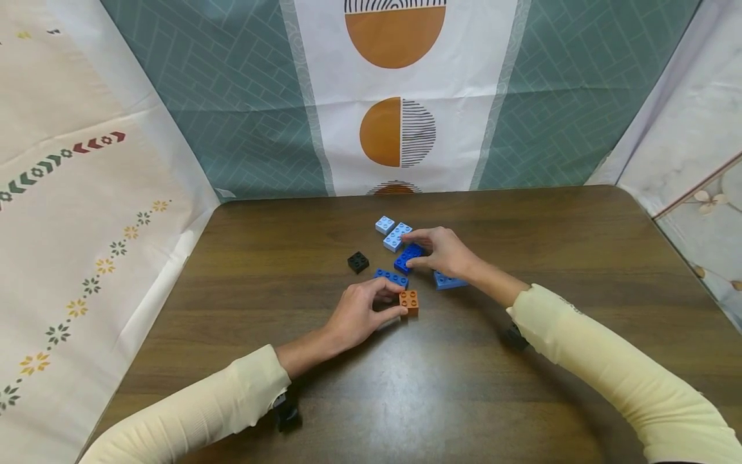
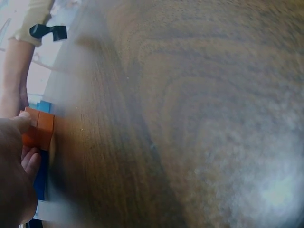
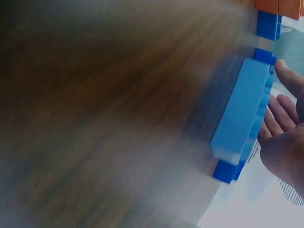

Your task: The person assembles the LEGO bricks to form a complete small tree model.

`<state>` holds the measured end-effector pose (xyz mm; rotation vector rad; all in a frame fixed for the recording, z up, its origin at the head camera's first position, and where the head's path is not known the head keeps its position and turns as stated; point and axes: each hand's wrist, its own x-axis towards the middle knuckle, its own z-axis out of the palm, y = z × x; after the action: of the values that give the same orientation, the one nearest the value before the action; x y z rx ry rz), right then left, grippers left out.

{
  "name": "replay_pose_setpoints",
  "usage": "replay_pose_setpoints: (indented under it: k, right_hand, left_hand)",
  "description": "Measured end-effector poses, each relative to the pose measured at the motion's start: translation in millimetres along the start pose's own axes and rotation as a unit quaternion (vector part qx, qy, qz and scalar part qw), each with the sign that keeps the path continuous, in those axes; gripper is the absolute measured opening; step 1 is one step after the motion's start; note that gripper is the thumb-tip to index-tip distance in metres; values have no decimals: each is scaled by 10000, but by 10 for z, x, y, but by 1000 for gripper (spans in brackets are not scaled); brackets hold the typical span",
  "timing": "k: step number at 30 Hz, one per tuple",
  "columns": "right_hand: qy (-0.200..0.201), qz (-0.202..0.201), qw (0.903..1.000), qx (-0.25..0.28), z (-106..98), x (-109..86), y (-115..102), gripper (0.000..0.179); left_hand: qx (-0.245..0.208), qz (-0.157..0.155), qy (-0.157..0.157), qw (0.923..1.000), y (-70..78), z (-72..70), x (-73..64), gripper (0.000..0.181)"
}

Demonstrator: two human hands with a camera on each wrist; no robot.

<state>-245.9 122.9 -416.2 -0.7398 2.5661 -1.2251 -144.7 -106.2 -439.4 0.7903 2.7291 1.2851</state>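
My left hand (image 1: 362, 312) pinches an orange block (image 1: 409, 303) between thumb and fingers. A seam runs across the side of the orange block (image 2: 39, 128) in the left wrist view, as of two bricks stacked. Just behind it lies a blue brick (image 1: 391, 278), partly covered by the left fingers. My right hand (image 1: 443, 251) hovers over a dark blue brick (image 1: 409, 256), thumb and index finger spread apart, the thumb tip overlapping the brick's near end. Its index fingertip reaches the edge of a light blue brick (image 1: 397, 238). Under the right wrist is a medium blue brick (image 1: 448, 281), part hidden.
A small pale blue brick (image 1: 384, 224) sits at the back of the group, and a black brick (image 1: 358, 261) lies to its left. All rest on a brown wooden table (image 1: 278, 251). Patterned cloths (image 1: 249, 96) hang behind and beside the table.
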Motion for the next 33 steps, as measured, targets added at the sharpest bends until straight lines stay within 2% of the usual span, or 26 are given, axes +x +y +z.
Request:
replay_pose_setpoints:
  k: [6, 11, 15, 24, 33]
  right_hand:
    - [-43, -341, 9994, 12, 95, 85, -135, 55]
    - [-133, -473, 9984, -273, 208, 210, -195, 54]
    - [-349, -593, 9972, -286, 292, 326, -231, 53]
    - [-980, -420, 9942, 96, 426, 492, -299, 53]
    - [-793, -529, 9954, -60, 532, 579, -295, 42]
  left_hand:
    - [5, 43, 24, 10000, 5, -2, 3, 33]
    - [32, 61, -16, 10000, 18, -3, 1, 33]
    - [18, 94, -1, 10000, 17, 1, 0, 32]
    - [-42, 91, -28, 9999, 22, -6, 4, 32]
    - [-58, 78, 10, 10000, 23, -6, 7, 31]
